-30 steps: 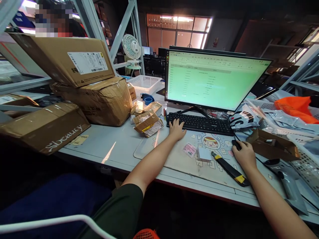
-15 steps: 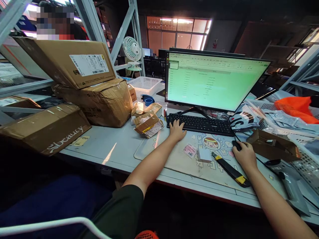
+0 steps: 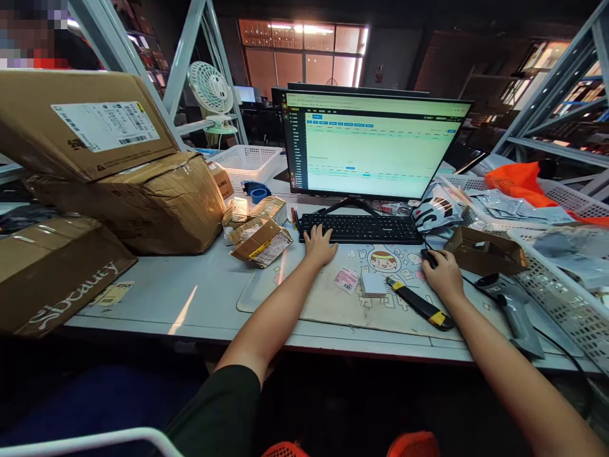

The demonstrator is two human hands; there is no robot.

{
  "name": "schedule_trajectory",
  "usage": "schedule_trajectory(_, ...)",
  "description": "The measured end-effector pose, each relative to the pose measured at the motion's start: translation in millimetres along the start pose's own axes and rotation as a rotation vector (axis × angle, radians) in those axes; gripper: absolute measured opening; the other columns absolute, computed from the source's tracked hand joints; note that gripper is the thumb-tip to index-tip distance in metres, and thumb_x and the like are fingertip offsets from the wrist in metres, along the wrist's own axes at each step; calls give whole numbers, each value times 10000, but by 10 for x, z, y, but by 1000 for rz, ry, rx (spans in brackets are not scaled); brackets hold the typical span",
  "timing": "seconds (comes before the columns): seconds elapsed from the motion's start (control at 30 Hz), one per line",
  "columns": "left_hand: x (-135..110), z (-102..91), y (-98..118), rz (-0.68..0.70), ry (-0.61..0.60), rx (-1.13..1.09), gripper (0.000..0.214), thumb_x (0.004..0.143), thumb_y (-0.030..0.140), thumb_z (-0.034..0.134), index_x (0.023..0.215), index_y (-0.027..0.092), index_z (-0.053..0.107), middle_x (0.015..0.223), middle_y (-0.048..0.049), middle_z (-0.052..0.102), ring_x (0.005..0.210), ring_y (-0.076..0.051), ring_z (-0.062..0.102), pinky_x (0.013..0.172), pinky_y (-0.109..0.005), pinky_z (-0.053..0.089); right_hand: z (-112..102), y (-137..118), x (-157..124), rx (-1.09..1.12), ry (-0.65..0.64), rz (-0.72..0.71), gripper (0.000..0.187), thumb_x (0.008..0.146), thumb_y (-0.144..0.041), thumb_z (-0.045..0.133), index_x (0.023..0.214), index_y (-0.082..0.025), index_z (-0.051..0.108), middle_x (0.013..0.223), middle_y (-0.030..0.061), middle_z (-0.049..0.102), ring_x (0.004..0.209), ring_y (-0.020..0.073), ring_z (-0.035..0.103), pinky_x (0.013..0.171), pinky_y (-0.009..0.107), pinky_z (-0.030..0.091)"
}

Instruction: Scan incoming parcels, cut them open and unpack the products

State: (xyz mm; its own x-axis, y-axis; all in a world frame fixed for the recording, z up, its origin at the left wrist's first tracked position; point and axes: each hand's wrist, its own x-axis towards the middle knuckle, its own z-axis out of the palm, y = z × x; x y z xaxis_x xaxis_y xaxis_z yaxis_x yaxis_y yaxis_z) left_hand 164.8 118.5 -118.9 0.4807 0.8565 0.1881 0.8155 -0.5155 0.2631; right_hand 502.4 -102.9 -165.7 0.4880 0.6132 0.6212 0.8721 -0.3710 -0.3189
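My left hand [image 3: 320, 245] rests with fingers spread on the left end of a black keyboard [image 3: 366, 228]. My right hand [image 3: 442, 275] is curled over a black mouse [image 3: 428, 257] on a cartoon-printed desk mat [image 3: 371, 298]. A monitor [image 3: 373, 147] behind the keyboard shows a pale green page with a dark side menu. On the mat between my hands lie a pink label [image 3: 346, 280], a small white box [image 3: 372, 285] and a black-and-yellow utility knife [image 3: 419, 303].
Large cardboard boxes [image 3: 118, 184] are stacked at the left, small torn parcels [image 3: 259, 235] beside them. An open brown box [image 3: 485, 249], a grey barcode scanner [image 3: 511, 308] and white mesh baskets [image 3: 556, 279] sit at the right. A white fan [image 3: 210, 92] stands behind.
The camera has swung to the right and back a little. The screen has changed from a plain green table to a page with a dark side menu and blue buttons. Both hands stay put.
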Motion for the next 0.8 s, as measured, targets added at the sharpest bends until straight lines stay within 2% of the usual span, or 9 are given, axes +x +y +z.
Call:
schedule_trajectory(0.2,-5,-13,11,-4,-3,16,647,1018,480,530,1622,251,495,1756,-148,340,1651,-361,246,1335,-647,204,17,13,17,-3,-81,-11,455,899,-346,580,1259,-164,791,1316,168,671,1216,330,657,1117,487,529)
schedule_trajectory(0.47,6,-13,12,-7,-21,8,655,1025,489,514,1630,240,486,1767,-148,318,1660,-369,219,1340,-655,172,51,37,24,14,-41,13,446,885,-357,600,1233,-164,802,1306,174,661,1195,337,659,1125,504,525)
schedule_trajectory(0.8,7,-5,10,-9,-10,11,648,1022,488,519,1626,254,492,1760,-138,334,1653,-363,239,1339,-648,190,11,-12,26,36,-67,-23,489,883,-373,567,1244,-136,796,1301,189,670,1190,341,661,1112,503,533)
